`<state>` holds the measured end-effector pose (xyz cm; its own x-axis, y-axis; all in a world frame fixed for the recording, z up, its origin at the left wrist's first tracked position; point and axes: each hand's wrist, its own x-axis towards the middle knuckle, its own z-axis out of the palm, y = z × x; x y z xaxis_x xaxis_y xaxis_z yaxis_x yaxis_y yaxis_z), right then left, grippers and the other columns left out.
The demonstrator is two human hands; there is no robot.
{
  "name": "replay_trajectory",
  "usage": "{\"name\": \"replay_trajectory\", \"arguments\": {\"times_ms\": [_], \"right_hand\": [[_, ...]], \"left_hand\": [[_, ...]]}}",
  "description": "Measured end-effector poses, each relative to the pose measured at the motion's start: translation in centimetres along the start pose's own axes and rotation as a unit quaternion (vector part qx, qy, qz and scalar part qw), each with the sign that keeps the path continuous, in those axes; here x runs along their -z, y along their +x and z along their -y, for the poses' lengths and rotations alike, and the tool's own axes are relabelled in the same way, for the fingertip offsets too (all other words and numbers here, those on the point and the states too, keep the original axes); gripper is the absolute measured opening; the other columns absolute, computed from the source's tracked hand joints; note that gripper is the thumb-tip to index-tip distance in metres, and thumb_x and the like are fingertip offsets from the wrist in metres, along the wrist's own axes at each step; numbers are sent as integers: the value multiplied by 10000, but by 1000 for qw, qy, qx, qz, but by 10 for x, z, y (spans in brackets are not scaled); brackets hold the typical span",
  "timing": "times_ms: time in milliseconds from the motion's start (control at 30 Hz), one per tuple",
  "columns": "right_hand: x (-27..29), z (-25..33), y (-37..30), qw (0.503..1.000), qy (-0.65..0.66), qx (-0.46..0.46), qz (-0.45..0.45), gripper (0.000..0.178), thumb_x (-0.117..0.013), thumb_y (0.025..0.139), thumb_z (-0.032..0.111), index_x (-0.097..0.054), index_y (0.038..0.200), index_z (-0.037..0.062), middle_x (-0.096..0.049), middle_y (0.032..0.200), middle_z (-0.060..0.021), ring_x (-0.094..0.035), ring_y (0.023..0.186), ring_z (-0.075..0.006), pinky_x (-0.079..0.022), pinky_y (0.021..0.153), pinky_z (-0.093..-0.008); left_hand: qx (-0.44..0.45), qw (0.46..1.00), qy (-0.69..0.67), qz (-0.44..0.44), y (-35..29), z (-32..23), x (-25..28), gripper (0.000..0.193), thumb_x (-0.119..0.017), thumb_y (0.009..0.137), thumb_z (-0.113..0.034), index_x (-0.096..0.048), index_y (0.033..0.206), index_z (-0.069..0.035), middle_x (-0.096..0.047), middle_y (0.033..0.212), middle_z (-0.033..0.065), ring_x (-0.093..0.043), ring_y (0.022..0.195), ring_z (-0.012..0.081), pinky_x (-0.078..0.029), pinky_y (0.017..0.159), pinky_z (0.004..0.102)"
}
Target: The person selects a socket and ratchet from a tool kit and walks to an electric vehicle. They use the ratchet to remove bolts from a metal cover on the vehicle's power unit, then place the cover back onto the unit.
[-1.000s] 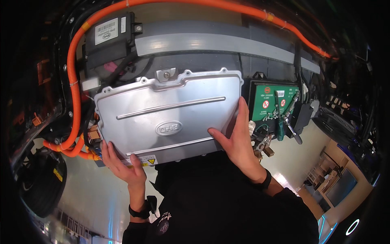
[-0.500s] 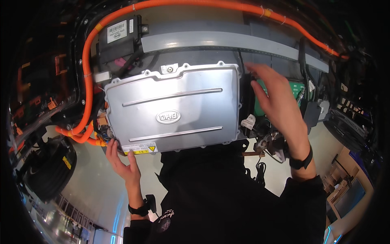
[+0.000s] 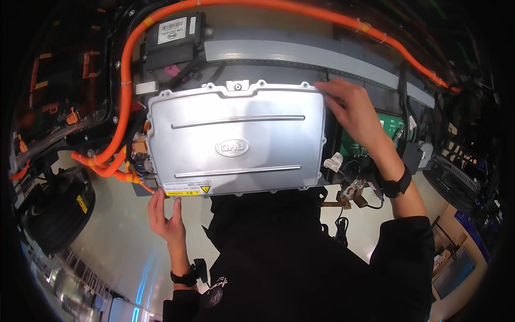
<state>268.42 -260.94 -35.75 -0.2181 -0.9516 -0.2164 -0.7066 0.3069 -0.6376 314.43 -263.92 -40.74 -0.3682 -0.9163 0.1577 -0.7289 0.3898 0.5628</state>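
A broad silver metal cover [image 3: 247, 129] lies in front of me, with two raised ribs, a raised oval emblem and bolt tabs along its rim. My left hand [image 3: 167, 217] holds its near left corner, thumb and fingers at the edge beside a yellow and white warning label [image 3: 188, 189]. At the far right corner, my right hand [image 3: 355, 110] has its fingertips closed on the rim, with the other fingers curled behind. What sits beneath the cover is hidden.
A thick orange cable [image 3: 126, 80] arcs along the left and far side. Behind the cover are a black control box [image 3: 174, 45] and a grey metal bar [image 3: 279, 51]. On the right sit a green circuit board [image 3: 357, 144] and wiring. A tire [image 3: 56, 214] stands at left.
My right hand has moved left from above the green board onto the cover's far right corner. My left hand stays at the near left corner. The view has shifted slightly.
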Motion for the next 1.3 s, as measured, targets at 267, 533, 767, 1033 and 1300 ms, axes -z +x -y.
{"name": "replay_trajectory", "arguments": {"times_ms": [267, 533, 767, 1033, 1300], "right_hand": [[-5, -1, -3, 998, 47, -24, -16, 309, -591, 853, -54, -667, 1148, -4, -619, 911, -184, -626, 758, -342, -485, 693, -380], [-13, -6, -8, 999, -3, 30, -31, 335, -580, 849, -58, -651, 1171, -2, -627, 970, -182, -630, 792, -357, -493, 725, -367], [-18, -9, -13, 992, -80, 82, -49, 352, -544, 858, -30, -638, 1197, -4, -639, 1024, -192, -631, 882, -382, -493, 790, -407], [-24, -3, -51, 973, -173, 125, -87, 498, -579, 886, 81, -476, 1365, -11, -537, 1341, -220, -513, 1237, -398, -421, 1052, -409], [-64, 70, -115, 967, -226, 118, -24, 836, -829, 718, 238, -422, 1416, 21, -360, 1493, -238, -382, 1362, -423, -360, 1120, -466]], "left_hand": [[1, 1000, 23, 2, -2, -3, 1, 454, -777, 766, 30, -649, 1201, 7, -649, 1157, 169, -658, 1024, 295, -537, 878, 352], [-8, 999, 27, -26, -8, 0, -8, 433, -771, 775, 32, -653, 1191, 29, -660, 1135, 168, -662, 1011, 294, -531, 891, 348], [-39, 997, -6, -59, -3, -2, -11, 410, -774, 776, 21, -654, 1168, 37, -672, 1116, 165, -664, 992, 300, -526, 889, 352], [-59, 992, -41, -100, 0, -1, -15, 372, -765, 799, -14, -657, 1152, 23, -679, 1104, 165, -670, 996, 289, -527, 882, 345], [-49, 978, -98, -176, -12, 12, -26, 371, -818, 755, -54, -685, 1096, 8, -700, 1106, 145, -684, 1004, 253, -523, 894, 326]]}}
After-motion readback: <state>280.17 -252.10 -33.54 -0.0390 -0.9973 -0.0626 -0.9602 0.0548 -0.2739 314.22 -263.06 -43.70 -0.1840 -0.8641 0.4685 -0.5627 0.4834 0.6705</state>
